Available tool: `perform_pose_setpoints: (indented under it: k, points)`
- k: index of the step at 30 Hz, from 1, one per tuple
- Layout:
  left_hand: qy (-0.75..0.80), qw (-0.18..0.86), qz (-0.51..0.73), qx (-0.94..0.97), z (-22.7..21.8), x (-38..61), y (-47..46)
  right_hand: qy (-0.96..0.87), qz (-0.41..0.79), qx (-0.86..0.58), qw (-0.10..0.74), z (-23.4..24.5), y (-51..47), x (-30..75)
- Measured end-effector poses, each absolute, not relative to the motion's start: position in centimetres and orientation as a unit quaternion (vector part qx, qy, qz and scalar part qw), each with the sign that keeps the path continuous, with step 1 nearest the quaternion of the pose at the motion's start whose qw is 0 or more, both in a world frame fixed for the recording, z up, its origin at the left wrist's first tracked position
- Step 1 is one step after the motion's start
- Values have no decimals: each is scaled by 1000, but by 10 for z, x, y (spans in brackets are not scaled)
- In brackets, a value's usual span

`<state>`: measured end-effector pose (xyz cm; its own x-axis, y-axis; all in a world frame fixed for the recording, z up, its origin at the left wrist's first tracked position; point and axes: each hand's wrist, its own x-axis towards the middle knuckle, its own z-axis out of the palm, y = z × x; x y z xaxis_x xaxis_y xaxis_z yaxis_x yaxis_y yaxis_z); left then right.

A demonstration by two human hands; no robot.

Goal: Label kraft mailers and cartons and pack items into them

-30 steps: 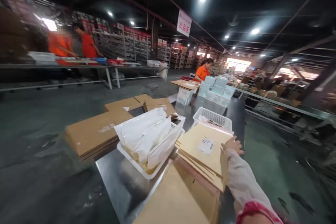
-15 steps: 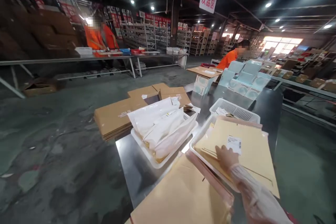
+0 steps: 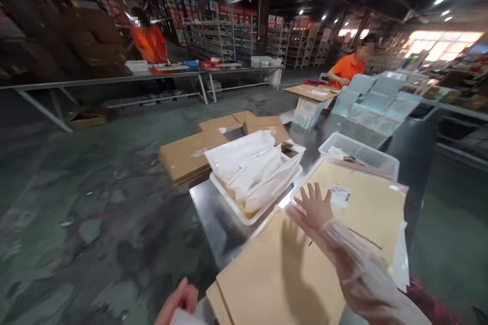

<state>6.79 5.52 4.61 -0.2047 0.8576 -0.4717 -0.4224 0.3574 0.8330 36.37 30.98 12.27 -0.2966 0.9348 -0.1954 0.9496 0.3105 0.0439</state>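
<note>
My right hand (image 3: pixel 315 206) is open with fingers spread, hovering over the near edge of a stack of tan padded envelopes (image 3: pixel 366 203) that lies on a white tray. The top envelope carries a small white label (image 3: pixel 340 195). Closer to me lies a second pile of tan envelopes (image 3: pixel 278 274). My left hand (image 3: pixel 179 304) shows at the bottom edge with fingers curled against something white; what it holds is cut off by the frame.
A white tray of white plastic bags (image 3: pixel 255 175) stands left of the envelopes on the steel table (image 3: pixel 213 213). Flat cardboard boxes (image 3: pixel 190 155) are stacked beyond, and an empty white basket (image 3: pixel 358 152) behind. People in orange work at far tables.
My right hand moved from the stack's right edge to its left side, lifted and spread its fingers. My left hand came into view. The camera swung left.
</note>
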Motion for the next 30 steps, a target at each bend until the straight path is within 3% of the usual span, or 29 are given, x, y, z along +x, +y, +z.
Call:
perform_pose_setpoints:
  k: [4,6,9,13,20,22,26,28,30]
  points:
    - [302,747,543,239,104,66,112,856,-426,257,-138,136,243,284]
    - [150,810,506,257,132,58,142,775,-593,150,-160,131,212,241]
    - [10,843,462,274,165,31,168,647,-735,174,-111,117,182,200]
    - [71,825,470,304,182,-25,172,617,-716,307,-108,107,172,197]
    - [285,719,524,356,176,-106,176,642,-654,379,-127,108,156,210]
    - [415,634,508,411,169,-123,180,647,-639,396,-129,109,150,212]
    - [684,330,433,486,158,-148,191,668,-602,420,-121,114,139,213]
    - [738,205,393,510,159,-144,193,683,-577,430,-122,119,134,210]
    - [720,156,364,570,164,-122,188,699,-547,442,-127,126,129,202]
